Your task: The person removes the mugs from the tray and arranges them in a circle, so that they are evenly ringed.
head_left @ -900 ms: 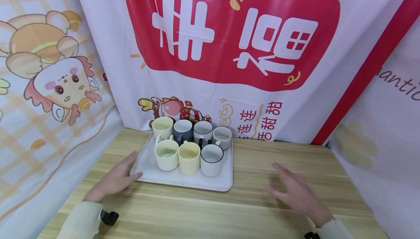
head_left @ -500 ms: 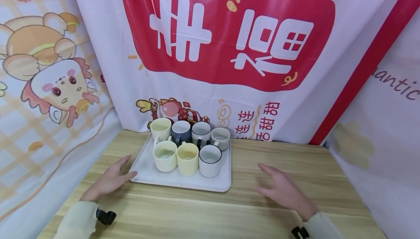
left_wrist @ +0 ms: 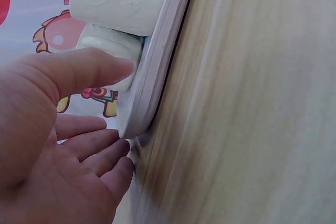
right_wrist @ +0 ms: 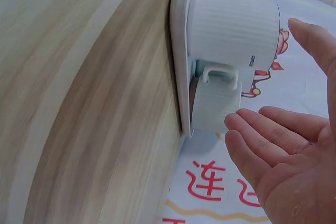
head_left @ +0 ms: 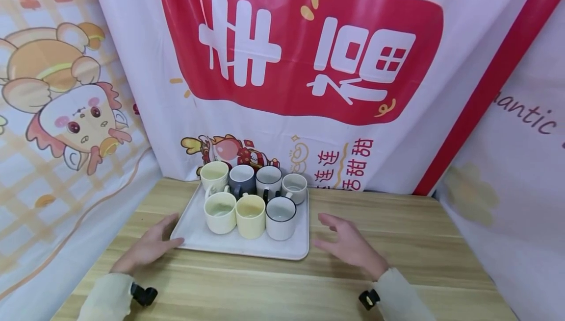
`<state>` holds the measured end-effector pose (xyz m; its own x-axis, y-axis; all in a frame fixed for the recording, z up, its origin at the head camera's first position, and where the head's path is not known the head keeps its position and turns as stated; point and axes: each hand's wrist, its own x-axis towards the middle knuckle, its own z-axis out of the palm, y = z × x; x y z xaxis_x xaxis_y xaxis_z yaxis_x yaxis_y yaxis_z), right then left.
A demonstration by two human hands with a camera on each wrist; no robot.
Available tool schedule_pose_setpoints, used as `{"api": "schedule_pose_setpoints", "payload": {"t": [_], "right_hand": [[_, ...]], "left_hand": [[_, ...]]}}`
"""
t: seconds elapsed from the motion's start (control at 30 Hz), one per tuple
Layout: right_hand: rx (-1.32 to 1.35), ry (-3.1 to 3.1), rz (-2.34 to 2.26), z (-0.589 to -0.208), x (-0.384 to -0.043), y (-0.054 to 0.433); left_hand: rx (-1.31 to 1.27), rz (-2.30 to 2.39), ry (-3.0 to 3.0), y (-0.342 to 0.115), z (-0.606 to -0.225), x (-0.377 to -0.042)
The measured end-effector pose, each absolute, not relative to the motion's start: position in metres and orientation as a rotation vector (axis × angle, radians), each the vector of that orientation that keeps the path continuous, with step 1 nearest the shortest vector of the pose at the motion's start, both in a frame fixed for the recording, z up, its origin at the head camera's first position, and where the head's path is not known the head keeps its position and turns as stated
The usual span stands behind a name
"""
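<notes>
A white tray (head_left: pixel 194 233) on the wooden table carries several mugs in two rows. In front are a cream mug (head_left: pixel 220 220), a yellow mug (head_left: pixel 250 224) and a white black-rimmed mug (head_left: pixel 280 225). Behind them stand a pale yellow mug (head_left: pixel 214 176), a dark blue-grey mug (head_left: pixel 241 185), another black-rimmed mug (head_left: pixel 269 176) and a small white mug (head_left: pixel 294 193). My left hand (head_left: pixel 147 246) is at the tray's left edge, fingers extended, thumb by the front corner; contact is uncertain. My right hand (head_left: pixel 350 247), fingers spread, is just right of the tray, apart from it.
A white curtain (head_left: pixel 388 159) with red print hangs right behind the tray. Printed cloths (head_left: pixel 84 203) enclose the left and right sides. Wooden tabletop (head_left: pixel 247 291) extends in front of the tray and to its right.
My right hand has moved left, closing most of the distance to the tray's right edge. The left hand stays by the left edge. Tray and mugs keep their places.
</notes>
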<state>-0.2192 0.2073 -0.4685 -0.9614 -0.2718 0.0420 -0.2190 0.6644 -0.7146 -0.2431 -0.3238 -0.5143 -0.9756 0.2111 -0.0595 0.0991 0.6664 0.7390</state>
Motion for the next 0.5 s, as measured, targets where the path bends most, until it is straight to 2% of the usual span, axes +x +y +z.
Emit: {"api": "schedule_pose_setpoints", "payload": {"t": [0.5], "right_hand": [[-0.490, 2.779, -1.336, -0.479, -0.245, 0.161]], "left_hand": [[0.264, 1.278, 2.682, -0.324, -0.518, -0.245]]}}
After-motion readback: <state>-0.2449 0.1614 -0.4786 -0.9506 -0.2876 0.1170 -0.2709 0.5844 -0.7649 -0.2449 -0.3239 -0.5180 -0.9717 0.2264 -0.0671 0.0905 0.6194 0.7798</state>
